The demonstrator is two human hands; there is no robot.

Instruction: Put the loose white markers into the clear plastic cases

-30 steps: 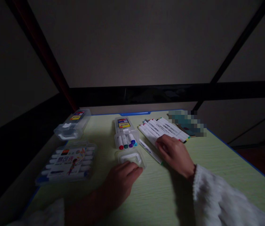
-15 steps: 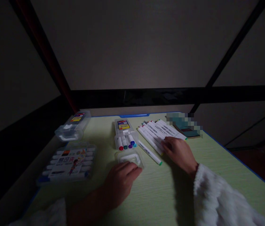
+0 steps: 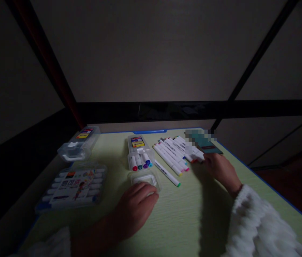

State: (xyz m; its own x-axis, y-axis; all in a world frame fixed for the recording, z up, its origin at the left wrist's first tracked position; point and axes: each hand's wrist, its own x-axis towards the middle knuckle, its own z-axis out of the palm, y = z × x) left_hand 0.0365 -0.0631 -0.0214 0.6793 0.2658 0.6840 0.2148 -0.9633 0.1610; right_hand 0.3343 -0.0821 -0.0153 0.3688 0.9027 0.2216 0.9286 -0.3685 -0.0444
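My left hand (image 3: 137,207) has its fingers curled over the near edge of a clear plastic lid (image 3: 154,180). Behind that lid lies a clear plastic case (image 3: 141,151) with a yellow and blue label; several markers (image 3: 140,161) in it show red, teal, blue and purple ends. At the right end of a row of white markers (image 3: 171,153), my right hand (image 3: 222,171) is closed, its fingertips pinching the end of one marker (image 3: 199,154). A single green-ended marker (image 3: 168,174) lies apart from the row, beside the case.
On the left stand a closed clear case (image 3: 79,144) and a flat pack of markers (image 3: 73,185) with a printed cover. A teal booklet-like item (image 3: 203,141), partly blurred, lies at the back right. The pale green table (image 3: 174,217) has a blue edge.
My right hand has moved right, from the near ends of the marker row to its right end. My left hand stays at the lid. The view has shifted slightly.
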